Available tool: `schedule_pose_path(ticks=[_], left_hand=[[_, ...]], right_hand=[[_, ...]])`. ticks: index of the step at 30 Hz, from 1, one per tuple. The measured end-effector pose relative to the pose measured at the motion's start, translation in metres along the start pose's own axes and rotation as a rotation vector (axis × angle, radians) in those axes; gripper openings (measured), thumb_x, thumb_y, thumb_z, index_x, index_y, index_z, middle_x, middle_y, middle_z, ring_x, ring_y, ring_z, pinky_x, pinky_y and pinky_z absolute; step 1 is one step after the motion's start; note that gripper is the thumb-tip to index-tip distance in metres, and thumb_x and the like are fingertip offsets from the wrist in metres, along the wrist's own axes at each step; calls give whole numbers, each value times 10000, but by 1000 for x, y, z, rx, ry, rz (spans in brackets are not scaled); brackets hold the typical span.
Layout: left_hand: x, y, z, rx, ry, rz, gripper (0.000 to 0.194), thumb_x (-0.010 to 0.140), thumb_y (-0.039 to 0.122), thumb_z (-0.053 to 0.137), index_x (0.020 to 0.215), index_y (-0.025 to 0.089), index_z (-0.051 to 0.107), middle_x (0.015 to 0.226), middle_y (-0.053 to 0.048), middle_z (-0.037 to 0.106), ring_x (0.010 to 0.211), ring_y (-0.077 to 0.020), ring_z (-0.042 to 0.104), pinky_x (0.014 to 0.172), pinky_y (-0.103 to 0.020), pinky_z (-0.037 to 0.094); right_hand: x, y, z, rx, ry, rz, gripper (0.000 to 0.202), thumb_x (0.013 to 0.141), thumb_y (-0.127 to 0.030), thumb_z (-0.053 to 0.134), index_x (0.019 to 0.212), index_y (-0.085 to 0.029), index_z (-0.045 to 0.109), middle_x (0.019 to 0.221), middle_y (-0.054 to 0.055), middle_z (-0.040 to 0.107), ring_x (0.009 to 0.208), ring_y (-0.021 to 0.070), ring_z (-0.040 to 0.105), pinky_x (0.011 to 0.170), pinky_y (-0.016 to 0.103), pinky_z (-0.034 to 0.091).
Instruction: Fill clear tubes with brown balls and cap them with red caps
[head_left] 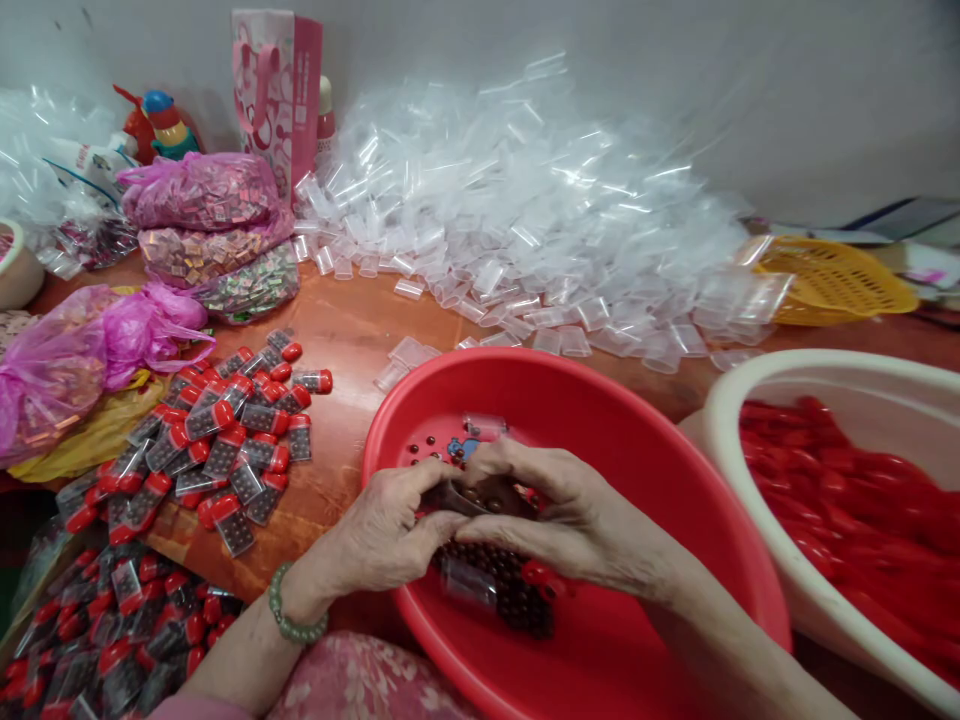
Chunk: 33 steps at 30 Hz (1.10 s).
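Note:
Over the red basin, my left hand and my right hand are close together, thumbs nearly meeting. Between them is a small dark, smooth plastic-looking piece, pinched by my left fingers; its exact kind is unclear. My right hand curls round its other side, and its fingertips are partly hidden. Below the hands, dark brown beads lie heaped in the basin with a clear plastic case on them. A red cap shows under my right hand. Another clear case lies behind the hands.
Red-capped cases filled with dark beads are piled on the table at left, with more lower down. Empty clear cases form a heap behind. A white tub of red caps stands right, near a yellow basket. Pink bags stand back left.

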<state>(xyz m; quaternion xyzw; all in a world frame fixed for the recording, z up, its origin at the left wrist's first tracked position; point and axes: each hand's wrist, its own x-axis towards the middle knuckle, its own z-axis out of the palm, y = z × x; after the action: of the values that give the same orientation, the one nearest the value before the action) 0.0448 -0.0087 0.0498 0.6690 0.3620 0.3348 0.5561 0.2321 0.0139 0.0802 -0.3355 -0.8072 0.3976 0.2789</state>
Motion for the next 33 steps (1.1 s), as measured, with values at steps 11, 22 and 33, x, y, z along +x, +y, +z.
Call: schedule_pose_path(ticks=[11,22,33], left_hand=[[0,-4,0,-123,-1,-82,151,873,193,545,1012,150,587,918,-49,660,820,-147,606,747,-257,479],[2,-6,-2,-266,-19,-109,120,859,168,556,976,152,580,885,-34,647,781,-125,586,699,-241,473],[6,-6,-1,-375,-20,-139,79,841,162,587,919,158,581,860,-19,631,798,-121,593,786,-272,473]], right_hand=[[-4,5,1,128,46,92,302,861,-440,636,750,-199,493,583,-61,390,505,80,346,462,202,319],[-3,8,6,96,55,73,251,875,-430,625,844,-197,537,629,-45,449,523,78,378,470,199,329],[-9,8,5,222,138,126,367,863,-424,628,663,-205,412,596,-47,397,509,77,350,446,198,324]])
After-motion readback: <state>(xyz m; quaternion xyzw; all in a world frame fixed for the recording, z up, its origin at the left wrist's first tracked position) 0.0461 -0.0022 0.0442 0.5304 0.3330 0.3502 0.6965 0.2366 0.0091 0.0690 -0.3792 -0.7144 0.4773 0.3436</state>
